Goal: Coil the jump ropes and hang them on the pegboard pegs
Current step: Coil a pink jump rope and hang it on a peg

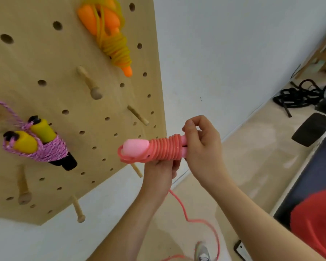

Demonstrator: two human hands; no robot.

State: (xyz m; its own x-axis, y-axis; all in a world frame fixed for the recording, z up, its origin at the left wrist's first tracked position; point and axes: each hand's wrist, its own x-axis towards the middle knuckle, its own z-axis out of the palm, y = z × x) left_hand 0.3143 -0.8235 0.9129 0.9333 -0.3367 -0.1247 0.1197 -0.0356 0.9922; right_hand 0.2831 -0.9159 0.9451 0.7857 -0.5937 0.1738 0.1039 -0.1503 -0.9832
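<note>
Mid-coil beside the pale wooden pegboard (pixel 64 102), the left hand (pixel 159 174) gripped the coral plastic-cord jump rope with pink handles (pixel 158 147) from below, the right hand (pixel 202 147) clasped its handle end, and the floor-trailing loose tail (pixel 196 221) needed winding next.

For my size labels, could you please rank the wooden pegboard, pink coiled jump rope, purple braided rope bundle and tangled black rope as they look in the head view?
1. Wooden pegboard.
2. Purple braided rope bundle and pink coiled jump rope: alike, unranked; pink is nearer.
3. Tangled black rope, though farthest.
</note>
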